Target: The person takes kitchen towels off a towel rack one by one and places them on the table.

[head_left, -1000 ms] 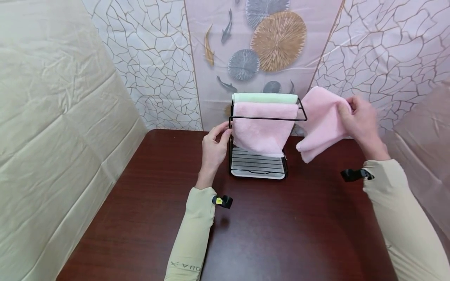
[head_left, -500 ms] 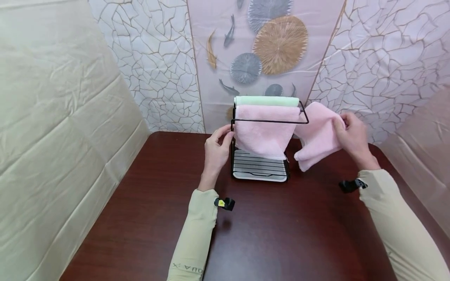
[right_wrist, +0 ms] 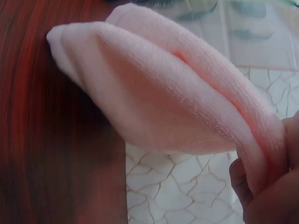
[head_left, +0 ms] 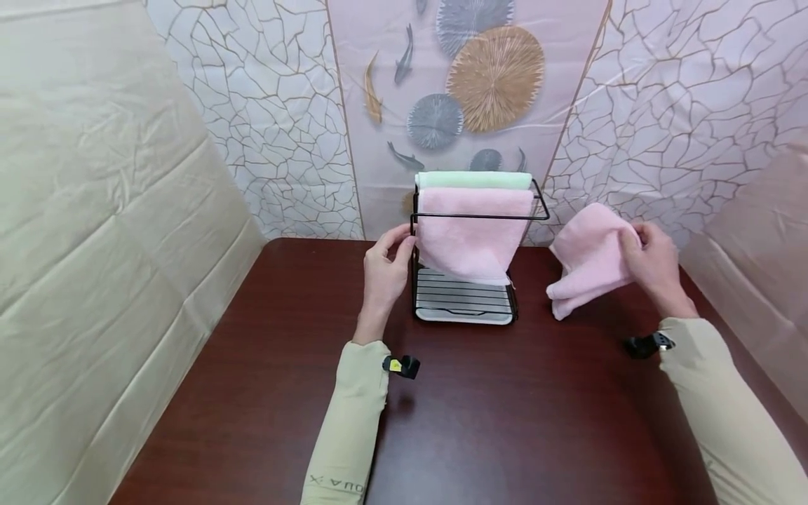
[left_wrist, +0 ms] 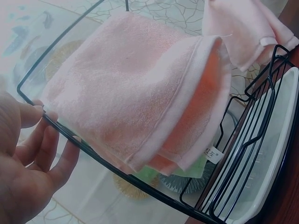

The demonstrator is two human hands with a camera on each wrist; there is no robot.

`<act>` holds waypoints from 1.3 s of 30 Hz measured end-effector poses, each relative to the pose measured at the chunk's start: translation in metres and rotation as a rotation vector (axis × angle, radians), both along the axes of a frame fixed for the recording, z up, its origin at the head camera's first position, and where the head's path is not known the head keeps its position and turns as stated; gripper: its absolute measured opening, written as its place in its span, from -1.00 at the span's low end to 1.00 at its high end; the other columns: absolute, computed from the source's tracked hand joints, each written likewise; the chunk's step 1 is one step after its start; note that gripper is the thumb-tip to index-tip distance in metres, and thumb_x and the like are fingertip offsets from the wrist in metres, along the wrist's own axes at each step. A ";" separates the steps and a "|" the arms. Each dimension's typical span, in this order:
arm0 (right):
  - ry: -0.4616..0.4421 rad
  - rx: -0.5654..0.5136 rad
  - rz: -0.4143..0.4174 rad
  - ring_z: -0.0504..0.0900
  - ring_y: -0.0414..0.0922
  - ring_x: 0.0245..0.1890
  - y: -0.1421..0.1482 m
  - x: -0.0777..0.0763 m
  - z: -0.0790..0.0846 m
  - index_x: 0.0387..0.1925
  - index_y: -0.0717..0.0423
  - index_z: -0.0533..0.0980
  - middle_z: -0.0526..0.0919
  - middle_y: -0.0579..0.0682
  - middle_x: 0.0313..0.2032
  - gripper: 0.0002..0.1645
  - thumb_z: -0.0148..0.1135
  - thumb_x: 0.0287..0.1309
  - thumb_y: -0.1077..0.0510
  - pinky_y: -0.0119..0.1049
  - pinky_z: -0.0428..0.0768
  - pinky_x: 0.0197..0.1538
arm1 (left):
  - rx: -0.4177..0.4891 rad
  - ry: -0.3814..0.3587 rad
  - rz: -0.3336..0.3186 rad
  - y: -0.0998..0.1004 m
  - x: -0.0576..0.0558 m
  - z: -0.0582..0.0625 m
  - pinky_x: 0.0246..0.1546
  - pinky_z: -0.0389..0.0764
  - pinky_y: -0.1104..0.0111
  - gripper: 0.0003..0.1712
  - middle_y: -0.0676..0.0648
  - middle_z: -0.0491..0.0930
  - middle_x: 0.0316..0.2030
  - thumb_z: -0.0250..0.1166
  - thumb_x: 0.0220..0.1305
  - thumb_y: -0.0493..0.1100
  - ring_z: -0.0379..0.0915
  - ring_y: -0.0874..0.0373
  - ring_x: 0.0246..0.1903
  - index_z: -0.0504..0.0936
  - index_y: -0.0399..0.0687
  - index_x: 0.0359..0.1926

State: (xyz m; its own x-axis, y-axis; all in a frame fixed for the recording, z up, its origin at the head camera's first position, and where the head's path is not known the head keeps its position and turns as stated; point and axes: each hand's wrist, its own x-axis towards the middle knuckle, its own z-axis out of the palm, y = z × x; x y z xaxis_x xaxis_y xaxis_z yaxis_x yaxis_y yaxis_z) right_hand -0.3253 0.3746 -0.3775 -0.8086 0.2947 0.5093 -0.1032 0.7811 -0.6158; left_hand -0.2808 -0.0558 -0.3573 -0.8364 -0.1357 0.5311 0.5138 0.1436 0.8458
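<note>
A black wire rack (head_left: 480, 216) stands at the back of the table. Over its bars hang a light green towel (head_left: 473, 180) and, in front of that, a pink towel (head_left: 473, 238) with a small white tag (left_wrist: 214, 155). My left hand (head_left: 386, 270) grips the rack's left upright between thumb and fingers, as the left wrist view shows closely. Off to the right, my right hand (head_left: 653, 266) pinches another pink towel (head_left: 593, 259), folded and drooping, apart from the rack. In the right wrist view this folded towel (right_wrist: 154, 93) spreads out from the fingers.
A white tray (head_left: 463, 317) lies beneath the rack's lower wires. The dark red-brown table (head_left: 492, 421) reaches back to a patterned cloth wall (head_left: 290, 126). Beige cloth (head_left: 113, 245) hangs along the left side, with more cloth at the right.
My right hand has moved down, then rightward, carrying its pink towel away from the rack's right side. My left hand keeps its grip on the rack, which stays in place.
</note>
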 end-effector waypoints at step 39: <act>-0.263 0.286 0.224 0.53 0.45 0.01 0.028 0.020 0.053 0.14 0.39 0.40 0.50 0.52 0.05 -0.47 -0.16 0.41 0.03 0.24 0.36 0.06 | -0.020 0.027 0.005 -0.004 -0.010 -0.012 -0.29 0.51 0.54 -0.73 -0.14 0.72 -0.12 0.28 0.35 -0.18 0.58 0.16 -0.21 0.69 -0.12 0.02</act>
